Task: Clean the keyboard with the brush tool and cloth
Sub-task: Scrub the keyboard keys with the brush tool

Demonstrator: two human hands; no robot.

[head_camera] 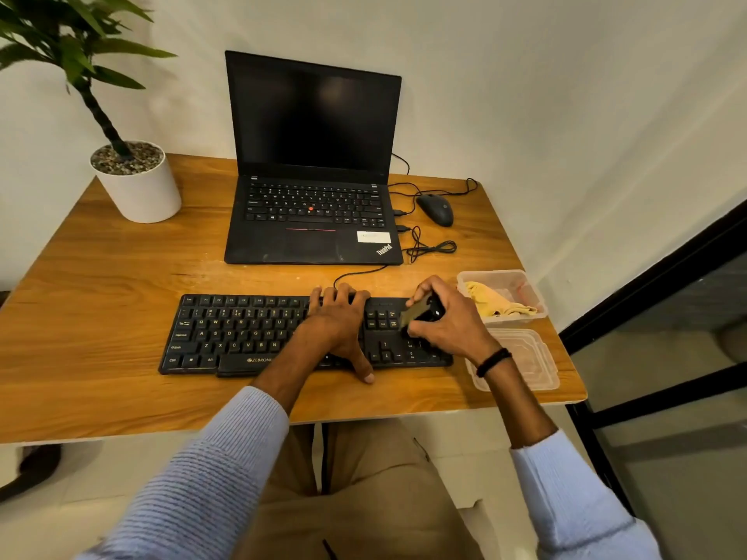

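head view looks steeply down, close over the desk [101,284].

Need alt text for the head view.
The right hand holds a brush over the right end of the keyboard; the left hand rests on its keys. A yellow cloth lies in a tub alongside, a laptop behind.

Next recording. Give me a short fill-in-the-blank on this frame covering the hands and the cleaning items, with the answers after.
1. The right hand grips the brush tool over the ____ end of the keyboard.
2. The left hand lies flat on the keys and holds ____.
3. The cloth in the clear container is ____ in colour.
4. The mouse lies to the ____ of the laptop.

Missing words: right; nothing; yellow; right.
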